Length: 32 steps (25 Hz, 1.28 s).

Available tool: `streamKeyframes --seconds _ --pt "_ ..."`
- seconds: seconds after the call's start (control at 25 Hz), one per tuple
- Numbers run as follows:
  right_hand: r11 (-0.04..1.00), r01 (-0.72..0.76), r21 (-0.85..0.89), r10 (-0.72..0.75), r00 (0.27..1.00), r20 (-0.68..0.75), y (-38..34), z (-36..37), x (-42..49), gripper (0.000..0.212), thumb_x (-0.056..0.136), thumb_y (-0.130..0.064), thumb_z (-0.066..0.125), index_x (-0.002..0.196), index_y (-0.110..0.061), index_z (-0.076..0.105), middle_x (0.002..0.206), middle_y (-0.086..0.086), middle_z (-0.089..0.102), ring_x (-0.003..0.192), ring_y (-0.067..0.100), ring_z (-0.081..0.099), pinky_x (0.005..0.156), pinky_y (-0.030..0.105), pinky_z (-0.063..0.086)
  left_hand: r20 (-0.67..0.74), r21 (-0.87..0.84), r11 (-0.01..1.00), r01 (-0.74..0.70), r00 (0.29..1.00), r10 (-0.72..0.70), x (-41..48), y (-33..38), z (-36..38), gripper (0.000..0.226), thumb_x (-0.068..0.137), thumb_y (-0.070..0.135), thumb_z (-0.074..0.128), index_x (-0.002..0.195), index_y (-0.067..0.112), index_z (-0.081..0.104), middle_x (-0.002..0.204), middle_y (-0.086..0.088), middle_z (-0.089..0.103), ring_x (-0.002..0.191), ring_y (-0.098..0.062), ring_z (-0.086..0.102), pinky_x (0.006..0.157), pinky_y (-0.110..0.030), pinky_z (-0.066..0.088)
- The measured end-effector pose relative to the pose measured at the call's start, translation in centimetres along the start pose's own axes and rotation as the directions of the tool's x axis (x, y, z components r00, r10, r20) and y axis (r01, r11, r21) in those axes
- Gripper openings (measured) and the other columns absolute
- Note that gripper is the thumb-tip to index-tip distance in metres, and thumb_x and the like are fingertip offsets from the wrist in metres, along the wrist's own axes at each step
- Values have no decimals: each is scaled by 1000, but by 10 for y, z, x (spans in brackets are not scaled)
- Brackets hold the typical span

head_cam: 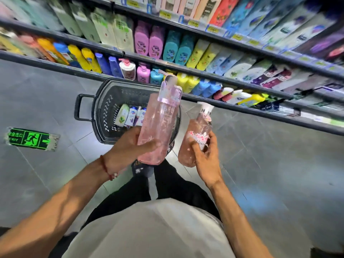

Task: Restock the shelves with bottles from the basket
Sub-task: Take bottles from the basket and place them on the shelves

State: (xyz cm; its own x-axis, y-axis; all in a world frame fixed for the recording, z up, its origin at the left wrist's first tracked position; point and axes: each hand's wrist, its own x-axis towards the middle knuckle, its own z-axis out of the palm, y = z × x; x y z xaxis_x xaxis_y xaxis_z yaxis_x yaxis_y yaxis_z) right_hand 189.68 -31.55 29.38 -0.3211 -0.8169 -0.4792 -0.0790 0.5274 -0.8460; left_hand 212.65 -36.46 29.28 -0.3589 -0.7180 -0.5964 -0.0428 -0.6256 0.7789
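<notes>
– White shirt [149,229] fabric is seen closest, low in the view, with two bare forearms stretched out above it. What is held?

– Two pump bottles are held over the floor. The tall pink bottle [160,127] is clasped low on its body by the left grip [128,146], with the thumb laid across its front. The smaller pink bottle [197,127] is wrapped by the curled fingers of the right grip [206,157]. Both are carried with pumps pointing towards the shelves [223,104], and neither is yet touching a shelf board.

– How is the step done well?

– A matching row should be found first. None of the same pink is made out for certain, since much of the shelving is blurred. One bottle at a time is best set down, base first and label turned outward, then slid back so that neighbours are not knocked. The pump heads should be steered under the board above.

– And the containers?

– The dark basket [106,112] is stood on the floor, just in front of the lowest shelf. Several small bottles [131,116] with green and purple labels are seen lying in its bottom, so more trips are judged necessary. The shelves are packed tightly with rows of coloured bottles.
</notes>
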Motion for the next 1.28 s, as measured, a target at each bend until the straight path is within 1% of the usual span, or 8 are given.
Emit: streamKeyframes --seconds 0.16,0.36,0.48,0.64,0.76,0.84,1.0,1.28 --pt "995 51 86 -49 999 -25 -18 -9 -36 56 101 -11 65 150 -19 40 122 -6 69 101 -3 69 81 19 58 141 -48 997 -67 987 73 -25 9 10 85 47 31 98 124 22 63 118 -8 75 112 -29 71 97 -48 56" --pt "982 98 160 -89 994 -61 -31 -40 -63 59 98 -17 69 150 -22 42 128 1 69 106 4 71 87 24 60 227 -80 983 -164 957 179 -32 25 41 96 47 13 85 135 29 49 115 1 74 109 -20 71 86 -38 60" --pt "975 156 157 -145 987 -75 -36 -77 -70 57 98 -16 69 149 -20 43 124 -4 71 105 2 70 82 17 57 205 -127 975 -181 957 205 -30 36 84 82 46 12 83 124 19 56 103 -1 77 98 -22 74 76 -34 61" --pt "962 209 178 -196 977 -89 -42 -146 -71 47 97 -9 68 140 -20 52 108 -12 77 98 2 72 77 15 55 121 -78 958 -277 951 285 -22 55 156 66 64 10 83 126 14 59 106 -6 75 100 -27 73 87 -47 61" --pt "943 249 219 -241 968 -66 -50 -212 -71 40 97 -2 66 131 -22 56 98 -19 78 89 -3 72 72 11 53 76 -68 945 -321 943 325 -18 64 211 75 68 17 85 135 15 53 116 -8 74 108 -30 72 80 -37 62" --pt "927 280 250 -275 960 -55 -54 -259 -69 38 97 4 63 125 -21 57 89 -26 77 81 -9 71 68 6 51 68 -76 949 -307 948 312 -18 73 252 96 53 28 98 136 17 50 116 -6 75 105 -29 73 74 -33 62" --pt "895 373 244 -366 927 -77 -59 -338 -54 41 95 5 66 131 -11 59 100 -17 78 89 -3 73 72 10 54 44 -89 935 -342 937 347 -17 88 322 116 26 38 104 129 15 55 105 -5 78 93 -25 76 69 -33 62" --pt "835 510 205 -508 859 -67 -94 -434 -11 46 85 -1 76 128 -8 62 110 -10 79 97 2 73 81 12 54 26 -99 900 -424 903 429 9 134 395 94 36 14 95 123 9 58 103 -10 77 90 -24 75 72 -33 61"
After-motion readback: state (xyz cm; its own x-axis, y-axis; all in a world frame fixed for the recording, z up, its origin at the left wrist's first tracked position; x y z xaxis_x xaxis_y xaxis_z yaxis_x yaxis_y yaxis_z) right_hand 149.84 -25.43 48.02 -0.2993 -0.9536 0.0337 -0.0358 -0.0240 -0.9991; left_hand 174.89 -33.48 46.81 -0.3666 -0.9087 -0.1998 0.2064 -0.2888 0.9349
